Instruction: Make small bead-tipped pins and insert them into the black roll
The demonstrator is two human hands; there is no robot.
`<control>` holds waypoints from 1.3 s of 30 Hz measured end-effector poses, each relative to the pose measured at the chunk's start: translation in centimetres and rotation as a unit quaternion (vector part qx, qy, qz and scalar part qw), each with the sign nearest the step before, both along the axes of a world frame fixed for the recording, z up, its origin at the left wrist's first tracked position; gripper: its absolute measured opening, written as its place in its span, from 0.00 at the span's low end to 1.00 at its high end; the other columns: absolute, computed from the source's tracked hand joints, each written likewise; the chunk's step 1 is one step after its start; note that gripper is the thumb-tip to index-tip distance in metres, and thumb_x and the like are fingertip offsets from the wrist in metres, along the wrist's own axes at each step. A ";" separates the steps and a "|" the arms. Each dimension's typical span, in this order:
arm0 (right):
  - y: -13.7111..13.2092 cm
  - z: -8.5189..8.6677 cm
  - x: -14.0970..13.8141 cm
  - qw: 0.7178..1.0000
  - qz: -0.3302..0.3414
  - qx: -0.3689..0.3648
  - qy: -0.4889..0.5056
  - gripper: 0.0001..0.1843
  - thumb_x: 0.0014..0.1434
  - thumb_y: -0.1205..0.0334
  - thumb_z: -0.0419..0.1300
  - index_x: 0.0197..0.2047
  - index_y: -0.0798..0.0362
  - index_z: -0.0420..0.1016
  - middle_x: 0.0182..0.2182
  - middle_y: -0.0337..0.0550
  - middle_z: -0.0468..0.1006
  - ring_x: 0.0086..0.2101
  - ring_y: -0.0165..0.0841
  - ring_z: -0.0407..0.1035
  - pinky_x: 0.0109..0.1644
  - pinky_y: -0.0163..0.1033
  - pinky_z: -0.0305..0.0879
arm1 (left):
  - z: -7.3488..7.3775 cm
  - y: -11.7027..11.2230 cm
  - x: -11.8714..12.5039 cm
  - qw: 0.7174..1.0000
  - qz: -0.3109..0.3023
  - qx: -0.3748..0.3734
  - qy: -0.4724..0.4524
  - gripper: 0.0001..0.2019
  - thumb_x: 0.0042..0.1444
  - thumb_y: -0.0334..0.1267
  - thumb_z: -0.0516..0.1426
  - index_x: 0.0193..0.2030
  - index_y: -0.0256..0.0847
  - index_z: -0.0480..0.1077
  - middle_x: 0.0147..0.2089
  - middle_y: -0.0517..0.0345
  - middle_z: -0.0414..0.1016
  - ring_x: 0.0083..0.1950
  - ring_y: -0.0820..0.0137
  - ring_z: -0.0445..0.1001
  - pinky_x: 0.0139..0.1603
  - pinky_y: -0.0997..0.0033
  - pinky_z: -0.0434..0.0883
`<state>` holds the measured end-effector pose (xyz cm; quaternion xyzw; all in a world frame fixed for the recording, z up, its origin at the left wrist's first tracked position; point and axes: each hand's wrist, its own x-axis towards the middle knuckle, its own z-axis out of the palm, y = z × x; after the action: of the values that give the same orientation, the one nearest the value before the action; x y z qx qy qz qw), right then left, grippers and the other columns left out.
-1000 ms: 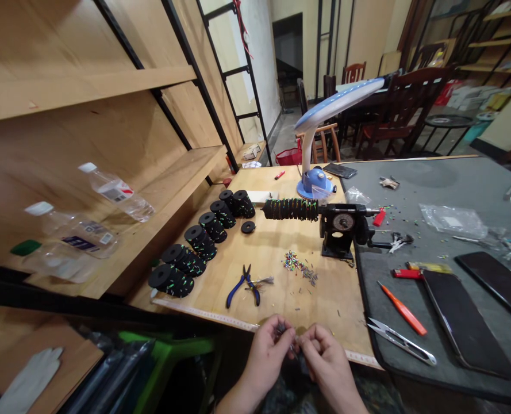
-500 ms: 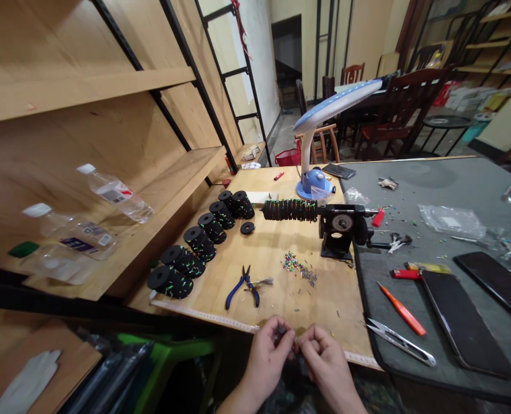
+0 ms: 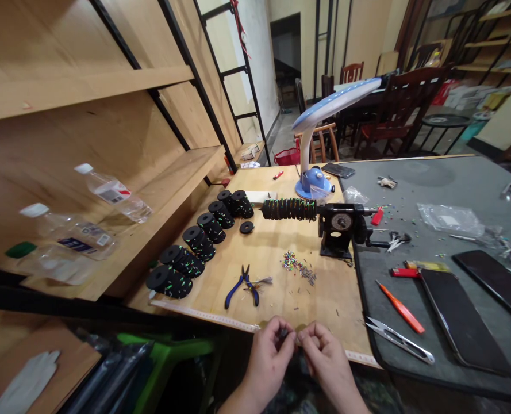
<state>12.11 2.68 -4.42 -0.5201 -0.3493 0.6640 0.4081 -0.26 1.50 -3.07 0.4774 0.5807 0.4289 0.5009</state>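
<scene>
My left hand [image 3: 272, 351] and my right hand [image 3: 324, 353] meet at the front edge of the wooden table, thumbs and forefingers pinched close together. Whatever sits between the fingertips is too small to make out. Just beyond them lies a pile of small coloured beads [image 3: 290, 260], with little metal pieces [image 3: 308, 275] beside it. Blue-handled pliers [image 3: 244, 286] rest with jaws open to the left. Behind the beads stands a black hand-cranked winder [image 3: 340, 224], its shaft carrying a row of black spools [image 3: 289, 209].
Stacks of black foam spools [image 3: 169, 280] line the table's left side. A blue lamp [image 3: 313, 183] stands at the back. On the grey mat at right lie thread snips [image 3: 400, 340], an orange tool [image 3: 400, 307] and phones [image 3: 465, 322]. Bottles [image 3: 119, 192] lie on the left shelf.
Both hands stay pinched together at the table edge; the right fingers have shifted slightly up and closer to the left. The things on the table have not moved.
</scene>
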 end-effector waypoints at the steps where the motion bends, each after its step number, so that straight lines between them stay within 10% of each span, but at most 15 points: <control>1: 0.0 0.1 0.0 1.000 0.000 0.000 -0.002 0.26 0.44 0.35 0.62 0.22 0.51 0.62 0.09 0.23 0.55 0.12 0.20 0.46 0.15 0.27 0.40 | 0.0 0.0 0.0 1.000 -0.002 0.001 0.004 0.09 0.55 0.41 0.58 0.30 0.38 0.67 0.24 0.62 0.67 0.26 0.73 0.66 0.27 0.77 0.63; 39: -0.4 -0.3 0.0 1.000 0.016 0.013 -0.012 0.23 0.47 0.42 0.62 0.21 0.50 0.59 0.08 0.23 0.55 0.11 0.21 0.46 0.15 0.28 0.41 | -0.2 0.3 -0.1 1.000 0.014 -0.013 -0.013 0.14 0.53 0.48 0.59 0.29 0.38 0.67 0.24 0.62 0.66 0.25 0.73 0.66 0.26 0.76 0.64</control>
<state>12.11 2.25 -4.75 -0.5173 -0.3707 0.6597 0.3998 -0.38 1.81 -3.25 0.4565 0.5863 0.4346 0.5089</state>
